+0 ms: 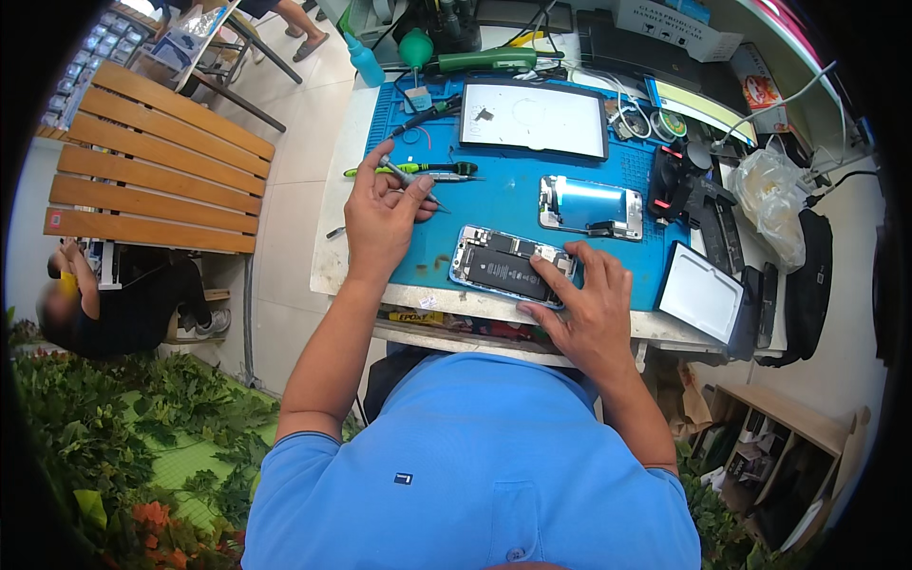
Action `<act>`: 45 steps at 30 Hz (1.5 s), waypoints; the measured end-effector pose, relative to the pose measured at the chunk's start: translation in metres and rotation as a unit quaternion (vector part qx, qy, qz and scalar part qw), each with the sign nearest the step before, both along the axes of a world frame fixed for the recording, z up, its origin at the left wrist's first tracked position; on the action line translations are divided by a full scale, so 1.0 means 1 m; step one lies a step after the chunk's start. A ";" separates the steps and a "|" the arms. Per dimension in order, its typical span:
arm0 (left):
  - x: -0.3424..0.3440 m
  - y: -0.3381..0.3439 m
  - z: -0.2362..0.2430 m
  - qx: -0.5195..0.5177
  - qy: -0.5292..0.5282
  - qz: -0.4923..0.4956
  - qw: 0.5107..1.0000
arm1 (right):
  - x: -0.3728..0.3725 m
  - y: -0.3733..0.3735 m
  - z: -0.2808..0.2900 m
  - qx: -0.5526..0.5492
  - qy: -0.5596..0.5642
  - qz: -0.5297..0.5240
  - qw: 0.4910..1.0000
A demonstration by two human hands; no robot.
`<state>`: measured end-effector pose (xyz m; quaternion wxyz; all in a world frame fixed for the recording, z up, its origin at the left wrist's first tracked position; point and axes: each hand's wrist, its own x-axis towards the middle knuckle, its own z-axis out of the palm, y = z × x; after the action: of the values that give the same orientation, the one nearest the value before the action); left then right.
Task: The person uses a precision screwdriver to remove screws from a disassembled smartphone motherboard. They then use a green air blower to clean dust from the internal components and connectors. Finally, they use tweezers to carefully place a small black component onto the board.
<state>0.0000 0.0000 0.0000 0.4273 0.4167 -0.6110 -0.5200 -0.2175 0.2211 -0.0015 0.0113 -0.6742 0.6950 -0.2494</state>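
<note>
Cluttered desk (pixel 326 271) with a blue mat (pixel 508 201), slatted wooden bench (pixel 161 171) off left. Left hand (pixel 380 223) is pinching a slim screwdriver (pixel 396 172) over the mat's left side. Opened phone (pixel 503 270) sits at the front edge, right hand (pixel 594 309) gripping its right end. White tray (pixel 701 296) at the front right corner.

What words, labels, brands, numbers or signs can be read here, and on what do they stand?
I leave wording uncopied; it stands here:
White cardboard box: large dark print, readable.
Yellow package: bold dark lettering, readable.
Black battery in the opened phone: too small to read.
Dark patch on the blue shirt: too small to read.
</note>
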 end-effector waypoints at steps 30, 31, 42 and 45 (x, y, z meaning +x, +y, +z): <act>0.003 0.005 -0.003 -0.093 0.067 -0.005 0.993 | 0.000 -0.001 0.002 -0.006 -0.005 0.000 1.000; 0.000 0.010 0.001 -0.097 0.069 -0.007 0.993 | -0.001 0.000 0.001 -0.007 -0.005 -0.003 1.000; -0.029 0.071 -0.013 -0.187 0.026 -0.167 0.968 | 0.000 0.003 0.001 -0.012 0.002 -0.007 1.000; -0.036 0.073 -0.021 -0.210 0.036 -0.150 0.965 | 0.000 0.002 0.001 -0.013 0.002 -0.007 1.000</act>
<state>-0.0361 0.0734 -0.0208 0.4438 0.2024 -0.7464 -0.4527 -0.2179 0.2235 -0.0001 -0.0008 -0.6702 0.6962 -0.2573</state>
